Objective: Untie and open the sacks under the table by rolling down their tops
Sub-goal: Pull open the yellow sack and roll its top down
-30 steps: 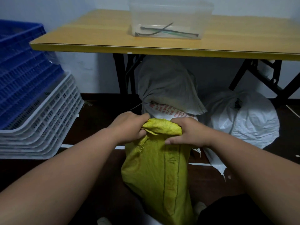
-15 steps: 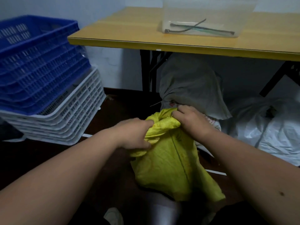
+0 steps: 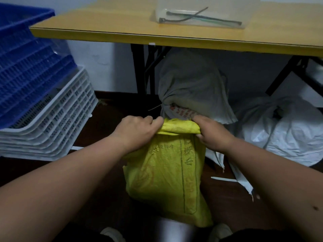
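Yellow sack [image 3: 167, 172] is standing upright on the dark floor [image 3: 108, 119], just out from the front edge of the table [image 3: 122, 25], between the person's forearms. Its long axis is running bottom to top, leaning slightly away; its bunched top is lying crosswise, left to right.

Left hand [image 3: 138, 131] is gripping the left end of that folded top, fingers curled over the cloth. Right hand [image 3: 211, 135] is pinching the right end, fingers on top and thumb tucked underneath. Both hands are sitting level with each other, touching the sack, neither nearer than the other. The roll of fabric is lying between them, so the coming move looks like a turn outward and downward along the sack's sides. Whether any tie is still on the mouth cannot be told.

Directly behind, under the table, a grey sack [image 3: 192, 88] is standing with its neck tied and a stray string end poking left. A white sack [image 3: 286, 133] is slumping toward the right, also closed. The grey one is sitting just beside the yellow top and the right knuckles, likely crowding the far side of the roll.

At the left, stacked blue crates [image 3: 26, 67] are resting on white crates [image 3: 52, 126], well apart from the hands. On the tabletop, a clear bin [image 3: 201, 13] is holding cable ties [image 3: 201, 19].
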